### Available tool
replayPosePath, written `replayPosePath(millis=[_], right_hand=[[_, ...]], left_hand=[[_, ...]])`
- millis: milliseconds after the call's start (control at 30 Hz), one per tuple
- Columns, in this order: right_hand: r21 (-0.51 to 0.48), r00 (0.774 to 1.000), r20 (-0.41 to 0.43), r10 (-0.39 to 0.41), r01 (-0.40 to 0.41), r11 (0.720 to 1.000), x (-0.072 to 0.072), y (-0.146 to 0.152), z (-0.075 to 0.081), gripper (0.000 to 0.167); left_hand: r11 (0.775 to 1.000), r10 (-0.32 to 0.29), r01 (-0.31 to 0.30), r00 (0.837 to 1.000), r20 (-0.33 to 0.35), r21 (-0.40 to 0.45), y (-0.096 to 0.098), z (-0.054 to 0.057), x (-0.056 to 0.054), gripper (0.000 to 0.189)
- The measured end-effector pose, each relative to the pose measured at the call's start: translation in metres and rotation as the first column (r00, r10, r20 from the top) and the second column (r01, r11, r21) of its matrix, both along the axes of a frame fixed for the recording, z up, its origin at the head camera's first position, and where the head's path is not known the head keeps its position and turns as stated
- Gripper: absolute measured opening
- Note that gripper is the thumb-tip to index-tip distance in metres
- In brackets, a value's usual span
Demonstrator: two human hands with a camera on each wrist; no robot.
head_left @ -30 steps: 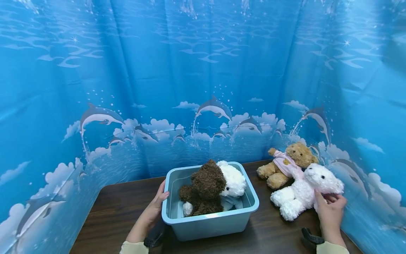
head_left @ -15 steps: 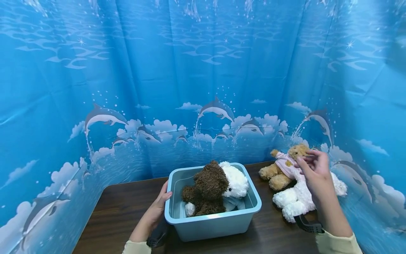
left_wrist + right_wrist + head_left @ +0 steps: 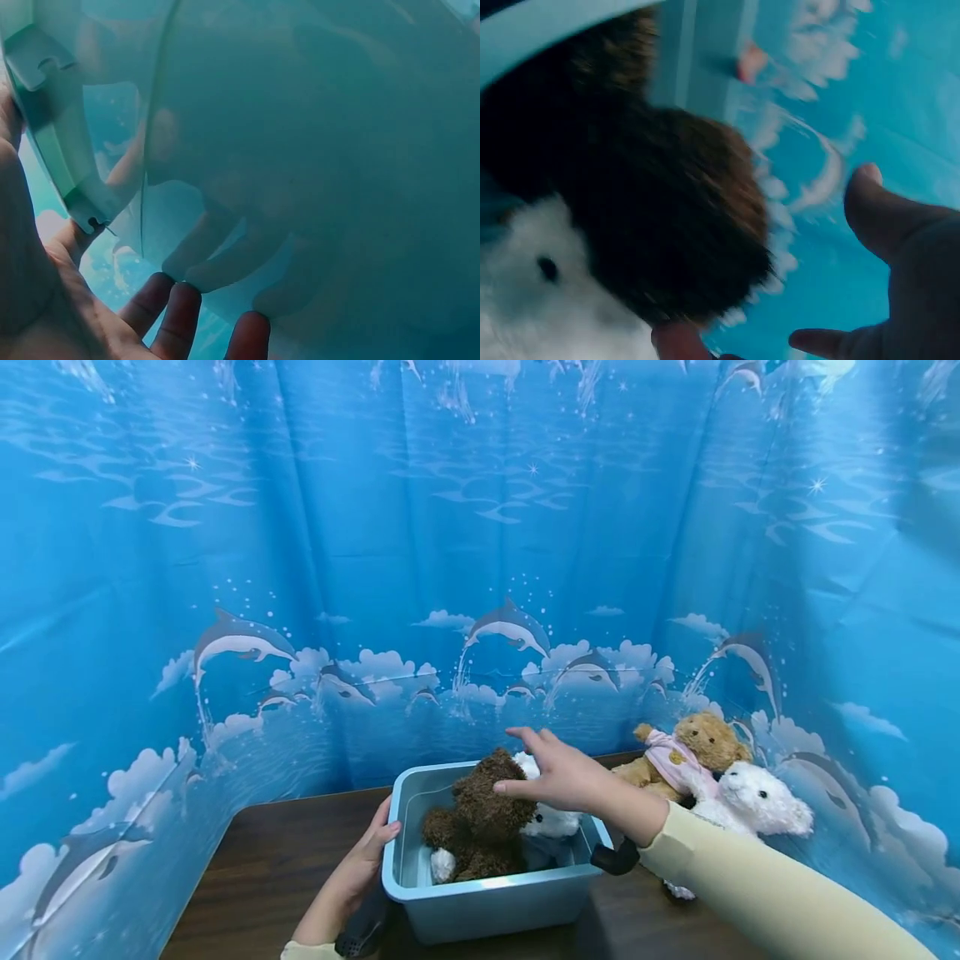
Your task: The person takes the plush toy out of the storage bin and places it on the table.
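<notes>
A light blue plastic bin [image 3: 495,906] stands on the table. My left hand [image 3: 363,856] grips its left side, thumb over the rim; in the left wrist view the fingertips [image 3: 247,334] touch the outer wall. Inside the bin, a dark brown plush toy [image 3: 487,814] sits beside a white plush toy [image 3: 553,823] with a blue-grey body. With fingers spread, my right hand [image 3: 566,779] hovers over these two toys and holds nothing. It partly covers the white one's head. In the right wrist view, the brown toy's head [image 3: 690,202] is close to the fingers.
To the right of the bin, a tan teddy bear [image 3: 708,741] in a pink shirt leans by a white plush bear [image 3: 765,797], partly behind my right sleeve [image 3: 757,872]. A dolphin-print curtain [image 3: 360,552] encloses the dark wooden table [image 3: 262,860].
My right hand has left the white plush bear on the table, lifted, and swung left over the bin. The left hand stays on the bin's rim.
</notes>
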State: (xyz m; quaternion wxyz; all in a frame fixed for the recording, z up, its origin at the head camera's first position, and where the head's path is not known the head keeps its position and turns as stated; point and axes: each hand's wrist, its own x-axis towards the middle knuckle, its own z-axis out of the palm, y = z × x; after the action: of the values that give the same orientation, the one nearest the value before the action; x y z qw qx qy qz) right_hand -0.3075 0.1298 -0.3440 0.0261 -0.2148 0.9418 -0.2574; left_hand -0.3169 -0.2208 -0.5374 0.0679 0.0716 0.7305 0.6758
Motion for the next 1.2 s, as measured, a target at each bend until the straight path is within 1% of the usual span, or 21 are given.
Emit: replayPosePath(millis=[67,133,233,300,367,467,567,667,767,800,867,933,967,1067,1133,1200], right_hand=[[0.085,1.000,0.010,0.020,-0.020,0.996,-0.001,-0.013,-0.012,0.099],[0.159,0.999,0.016,0.040,-0.042,0.986,-0.001,-0.024,-0.024,0.103],[0.214,0.997,0.066,0.045,-0.058,0.975,0.001,-0.036,-0.037,0.106],[0.226,0.995,0.091,0.028,-0.048,0.973,0.003,-0.041,-0.041,0.113],[0.223,0.995,0.098,0.007,-0.029,0.974,0.003,-0.046,-0.043,0.120],[0.242,0.998,0.064,-0.020,0.004,0.970,0.002,-0.052,-0.043,0.129],[0.294,0.999,0.017,-0.028,0.022,0.956,0.001,-0.056,-0.044,0.128],[0.350,0.999,-0.036,-0.030,0.040,0.936,0.001,-0.059,-0.042,0.124],[0.404,0.994,-0.107,-0.011,0.054,0.913,0.002,-0.061,-0.038,0.120],[0.416,0.991,-0.130,0.002,0.053,0.908,0.002,-0.061,-0.037,0.117],[0.420,0.985,-0.171,0.034,0.042,0.907,0.005,-0.061,-0.031,0.113],[0.403,0.976,-0.211,0.060,0.031,0.915,0.009,-0.058,-0.025,0.109],[0.383,0.970,-0.233,0.068,0.027,0.923,0.011,-0.057,-0.021,0.107],[0.305,0.950,-0.305,0.061,0.037,0.952,0.021,-0.049,-0.006,0.102],[0.249,0.926,-0.375,0.051,0.048,0.967,0.027,-0.043,0.003,0.099],[0.208,0.888,-0.457,0.044,0.059,0.976,0.033,-0.036,0.009,0.098]], left_hand=[[1.000,0.001,-0.001,1.000,-0.001,0.006,0.000,0.000,0.000,0.073],[1.000,0.002,-0.002,1.000,0.001,0.012,0.000,0.000,0.001,0.072],[1.000,0.000,0.000,1.000,0.013,0.009,-0.001,0.000,0.004,0.072],[1.000,-0.003,0.003,1.000,0.019,0.010,-0.001,0.000,0.006,0.073],[1.000,-0.008,0.008,1.000,0.019,0.011,-0.001,0.001,0.007,0.073],[1.000,-0.013,0.013,1.000,0.017,0.020,-0.001,0.003,0.008,0.073],[1.000,-0.013,0.012,1.000,0.021,0.013,0.000,0.004,0.008,0.073],[1.000,0.001,-0.001,1.000,0.023,0.003,0.000,0.004,0.006,0.073],[1.000,0.009,-0.009,1.000,0.019,0.005,0.000,0.004,0.005,0.073],[1.000,0.009,-0.009,1.000,0.017,0.004,0.000,0.004,0.004,0.074],[1.000,0.000,0.000,1.000,0.011,0.010,-0.001,0.003,0.004,0.074],[1.000,-0.007,0.007,1.000,0.009,0.018,-0.001,0.002,0.004,0.075],[1.000,-0.011,0.011,1.000,0.008,0.022,-0.002,0.002,0.005,0.075],[0.999,-0.025,0.025,1.000,0.005,0.028,-0.003,0.002,0.005,0.074],[0.999,-0.035,0.035,0.999,0.003,0.027,-0.003,0.003,0.005,0.074],[0.999,-0.047,0.047,0.999,-0.002,0.021,-0.004,0.003,0.006,0.074]])
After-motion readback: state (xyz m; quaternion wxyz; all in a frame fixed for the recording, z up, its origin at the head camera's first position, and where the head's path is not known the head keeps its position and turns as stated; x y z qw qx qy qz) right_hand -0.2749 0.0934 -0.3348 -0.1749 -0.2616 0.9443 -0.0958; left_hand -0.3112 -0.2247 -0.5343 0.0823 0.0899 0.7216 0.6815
